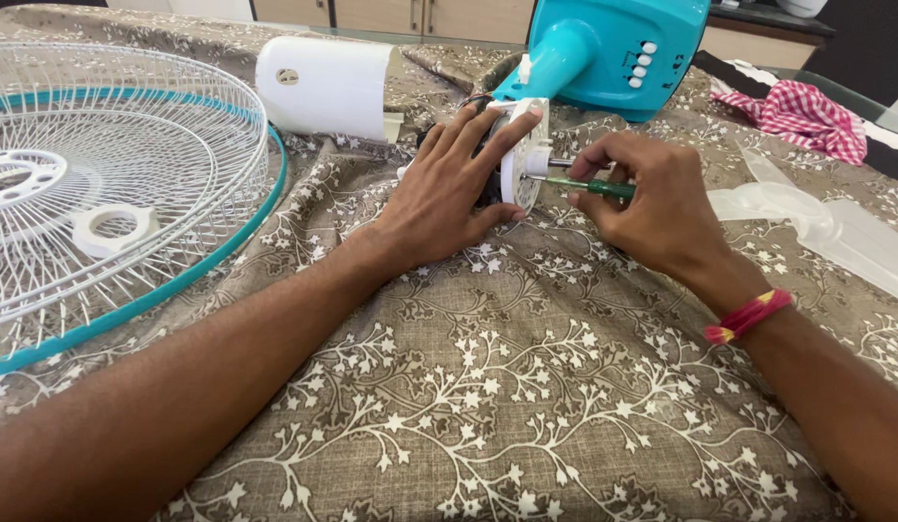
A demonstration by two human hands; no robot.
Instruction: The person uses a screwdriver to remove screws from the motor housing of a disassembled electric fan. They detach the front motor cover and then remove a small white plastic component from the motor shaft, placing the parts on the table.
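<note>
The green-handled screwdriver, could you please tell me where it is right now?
In the head view, the green-handled screwdriver is right of centre, held in the right hand, its tip at the white motor plate that the left hand steadies.

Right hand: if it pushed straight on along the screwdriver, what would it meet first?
Probably the white motor faceplate: the right hand aims the green screwdriver leftward, tip at it. The left hand braces just behind.
</note>
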